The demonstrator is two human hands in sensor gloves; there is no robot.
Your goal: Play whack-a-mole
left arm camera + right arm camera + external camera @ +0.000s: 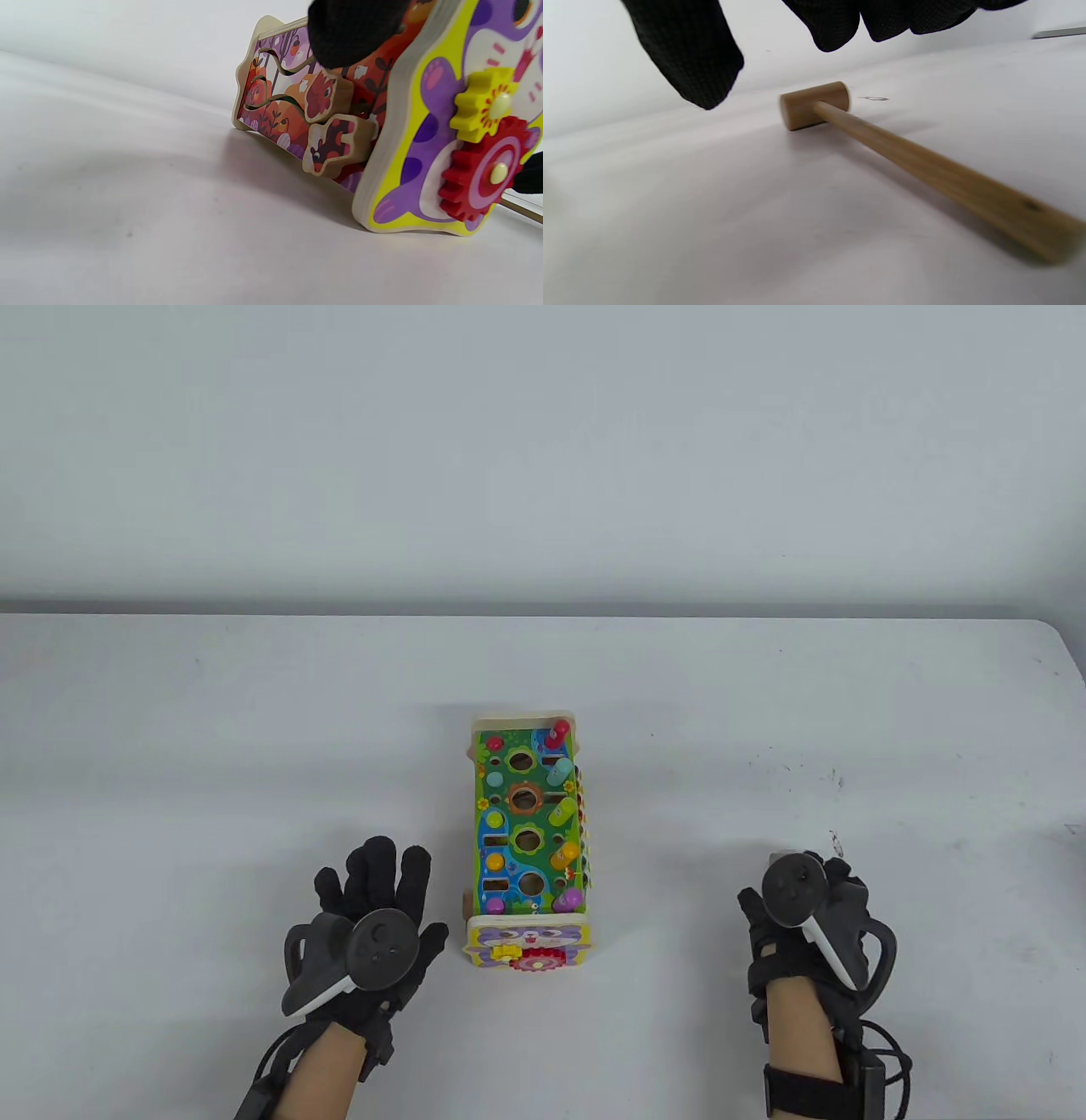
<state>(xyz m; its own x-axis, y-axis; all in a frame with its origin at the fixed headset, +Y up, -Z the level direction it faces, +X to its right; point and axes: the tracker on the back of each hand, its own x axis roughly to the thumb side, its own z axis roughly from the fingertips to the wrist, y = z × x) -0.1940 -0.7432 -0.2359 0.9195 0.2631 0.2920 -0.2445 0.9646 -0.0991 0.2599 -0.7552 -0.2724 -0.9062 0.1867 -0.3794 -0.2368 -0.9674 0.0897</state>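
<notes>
The whack-a-mole toy box (528,840) stands mid-table, with a green top, round holes down the middle and coloured pegs (563,812) along both long sides. Its near end has a yellow gear (488,106) and a red gear (483,169). My left hand (382,891) lies flat and empty on the table left of the box, fingers spread. My right hand (810,899) hovers at the right. In the right wrist view its fingers (691,55) hang just above a wooden hammer (814,103) that lies on the table, not touching it. The hammer is hidden in the table view.
The white table's far edge (543,615) runs across the middle of the table view, with its rounded corner at the right. The box's left side carries sliding animal pieces (326,97) in wavy slots. Small dark marks (836,780) dot the table right of the box.
</notes>
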